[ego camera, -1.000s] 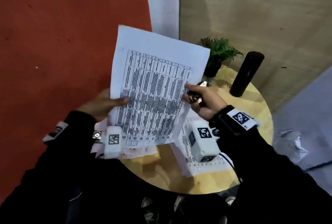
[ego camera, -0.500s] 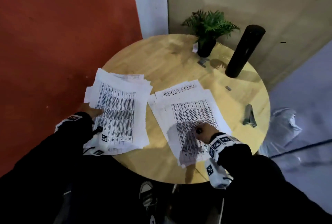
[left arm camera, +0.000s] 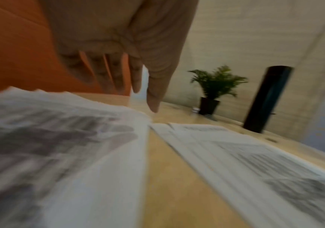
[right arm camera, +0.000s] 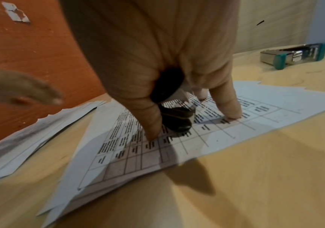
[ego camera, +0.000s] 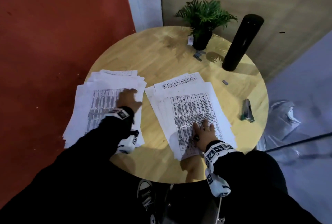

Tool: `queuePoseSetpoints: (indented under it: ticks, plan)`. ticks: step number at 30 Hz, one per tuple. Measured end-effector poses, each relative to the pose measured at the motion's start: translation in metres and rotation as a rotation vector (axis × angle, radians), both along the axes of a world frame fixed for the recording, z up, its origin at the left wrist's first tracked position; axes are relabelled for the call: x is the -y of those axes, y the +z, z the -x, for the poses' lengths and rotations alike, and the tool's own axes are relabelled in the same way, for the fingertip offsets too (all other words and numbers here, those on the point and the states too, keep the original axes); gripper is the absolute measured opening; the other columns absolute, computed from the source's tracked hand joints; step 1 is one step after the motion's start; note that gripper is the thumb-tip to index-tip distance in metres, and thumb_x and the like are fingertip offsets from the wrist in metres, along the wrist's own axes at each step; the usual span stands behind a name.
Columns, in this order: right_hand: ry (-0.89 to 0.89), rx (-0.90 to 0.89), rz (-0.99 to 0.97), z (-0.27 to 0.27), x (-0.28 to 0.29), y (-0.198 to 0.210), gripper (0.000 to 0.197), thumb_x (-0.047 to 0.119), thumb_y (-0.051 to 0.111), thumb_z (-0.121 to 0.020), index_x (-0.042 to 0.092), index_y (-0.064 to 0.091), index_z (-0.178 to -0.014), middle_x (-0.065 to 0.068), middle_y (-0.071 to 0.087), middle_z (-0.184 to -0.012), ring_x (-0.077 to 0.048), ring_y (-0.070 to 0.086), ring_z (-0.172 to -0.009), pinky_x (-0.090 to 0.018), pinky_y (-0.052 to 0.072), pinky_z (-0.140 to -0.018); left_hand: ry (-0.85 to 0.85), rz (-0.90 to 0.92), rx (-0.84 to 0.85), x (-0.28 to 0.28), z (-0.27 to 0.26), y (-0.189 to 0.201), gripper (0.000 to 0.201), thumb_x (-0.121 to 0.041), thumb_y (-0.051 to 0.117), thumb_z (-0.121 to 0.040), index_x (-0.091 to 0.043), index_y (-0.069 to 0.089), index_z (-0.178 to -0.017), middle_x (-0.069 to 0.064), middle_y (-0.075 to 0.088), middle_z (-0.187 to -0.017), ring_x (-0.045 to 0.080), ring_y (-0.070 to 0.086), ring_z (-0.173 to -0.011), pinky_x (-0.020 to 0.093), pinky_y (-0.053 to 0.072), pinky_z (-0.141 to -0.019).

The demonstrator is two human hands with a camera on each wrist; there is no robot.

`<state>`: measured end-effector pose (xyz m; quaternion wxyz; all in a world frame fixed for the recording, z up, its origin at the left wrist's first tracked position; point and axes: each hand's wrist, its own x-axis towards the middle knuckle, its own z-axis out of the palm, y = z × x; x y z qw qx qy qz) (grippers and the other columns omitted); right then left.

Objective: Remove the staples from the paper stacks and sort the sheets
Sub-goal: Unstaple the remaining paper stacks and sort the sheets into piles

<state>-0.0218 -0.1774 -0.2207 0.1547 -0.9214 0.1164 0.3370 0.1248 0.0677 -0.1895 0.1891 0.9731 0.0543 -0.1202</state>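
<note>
- Now the sorting step looks to be in hand: two piles of printed sheets lie side by side on the round table (ego camera: 161, 58), slightly apart.
- The left hand (ego camera: 128, 99) hovers with relaxed, spread fingers over the far right part of the left pile (ego camera: 107, 109), gripping nothing.
- The right hand (ego camera: 203, 131) presses its fingertips (right arm camera: 233, 114) on the right pile (ego camera: 190, 109), with a small black tool (right arm camera: 174, 114), likely the staple remover, tucked against the palm.
- Next, probably, the left hand must lift a stapled set, bringing its corner to the tool.
- A stapler (ego camera: 247, 110) lies well right of the piles.
</note>
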Motion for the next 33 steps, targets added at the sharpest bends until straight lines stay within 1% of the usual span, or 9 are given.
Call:
queuePoseSetpoints:
  ticks: [2,7,11,18,22,25,28,30,33]
  plan:
    - [-0.008,-0.005,-0.015,0.002,-0.001,-0.003,0.062,0.031,0.037,-0.1,0.025,0.001,-0.15,-0.019,-0.019,-0.154,-0.044,-0.013,-0.141,-0.047,0.007,-0.116,-0.088,0.06,-0.113,0.037,0.004,-0.01,0.061,-0.031,0.072,-0.08,-0.01,0.048,-0.132,0.019,0.043,-0.136,0.032,0.04,-0.128,0.037,0.036,-0.104]
    - [-0.056,-0.002,-0.05,0.004,-0.001,-0.007,0.062,0.026,0.039,-0.099,0.03,0.003,-0.15,-0.011,-0.022,-0.155,-0.038,-0.017,-0.141,-0.059,0.024,-0.109,-0.104,-0.125,-0.287,0.086,0.007,-0.028,0.096,-0.063,0.068,-0.071,-0.001,0.035,-0.137,0.022,0.028,-0.148,0.035,0.031,-0.136,0.038,0.033,-0.108]
    - [-0.078,-0.008,-0.065,0.005,-0.005,-0.005,0.063,0.019,0.038,-0.099,0.029,0.003,-0.15,-0.01,-0.025,-0.154,-0.038,-0.02,-0.141,-0.062,0.026,-0.107,-0.088,-0.178,-0.321,0.097,0.012,-0.034,0.116,-0.063,0.073,-0.066,0.002,0.017,-0.144,0.021,0.013,-0.15,0.038,0.016,-0.139,0.045,0.024,-0.109]
    - [-0.07,0.001,-0.064,0.005,-0.012,-0.009,0.064,0.017,0.039,-0.098,0.026,0.002,-0.15,-0.005,-0.023,-0.155,-0.04,-0.02,-0.14,-0.063,0.027,-0.106,-0.131,0.027,-0.192,0.102,0.016,-0.036,0.077,-0.044,0.083,-0.063,-0.012,0.049,-0.124,0.016,0.037,-0.128,0.036,0.033,-0.125,0.046,0.036,-0.096]
    - [-0.065,-0.001,-0.051,0.005,-0.012,-0.012,0.065,0.016,0.039,-0.098,0.025,0.001,-0.15,-0.003,-0.023,-0.155,-0.04,-0.021,-0.14,-0.062,0.029,-0.105,0.104,0.379,-0.04,0.101,0.024,-0.044,0.088,-0.031,0.087,-0.062,-0.003,0.038,-0.129,0.018,0.05,-0.129,0.034,0.05,-0.118,0.037,0.043,-0.09]
    - [-0.066,0.004,-0.05,0.005,-0.012,-0.014,0.066,0.016,0.041,-0.098,0.025,0.001,-0.15,-0.003,-0.023,-0.155,-0.04,-0.022,-0.14,-0.063,0.03,-0.105,0.2,0.406,0.008,0.092,0.025,-0.041,0.06,-0.026,0.085,-0.066,0.0,0.051,-0.108,0.019,0.06,-0.11,0.03,0.059,-0.1,0.032,0.04,-0.074]
    - [-0.068,0.008,-0.053,0.005,-0.013,-0.015,0.066,0.015,0.041,-0.098,0.025,0.001,-0.15,-0.004,-0.023,-0.155,-0.04,-0.022,-0.139,-0.063,0.029,-0.105,0.114,0.393,-0.057,0.087,0.022,-0.042,0.038,-0.021,0.078,-0.076,0.001,0.064,-0.103,0.019,0.067,-0.102,0.028,0.064,-0.094,0.031,0.047,-0.076]
    - [-0.064,0.008,-0.054,0.005,-0.013,-0.015,0.067,0.014,0.041,-0.098,0.025,0.001,-0.15,-0.004,-0.023,-0.155,-0.04,-0.022,-0.139,-0.063,0.028,-0.105,0.095,0.447,-0.147,0.087,0.021,-0.045,0.042,-0.022,0.074,-0.08,-0.002,0.064,-0.115,0.016,0.066,-0.115,0.029,0.063,-0.105,0.031,0.049,-0.087]
    - [-0.057,0.005,-0.059,0.004,-0.013,-0.014,0.069,0.013,0.042,-0.097,0.025,0.001,-0.15,-0.004,-0.024,-0.155,-0.039,-0.022,-0.139,-0.063,0.029,-0.105,0.134,0.539,-0.383,0.088,0.021,-0.049,0.057,-0.03,0.075,-0.079,-0.003,0.056,-0.125,0.017,0.059,-0.128,0.031,0.062,-0.103,0.035,0.05,-0.089]
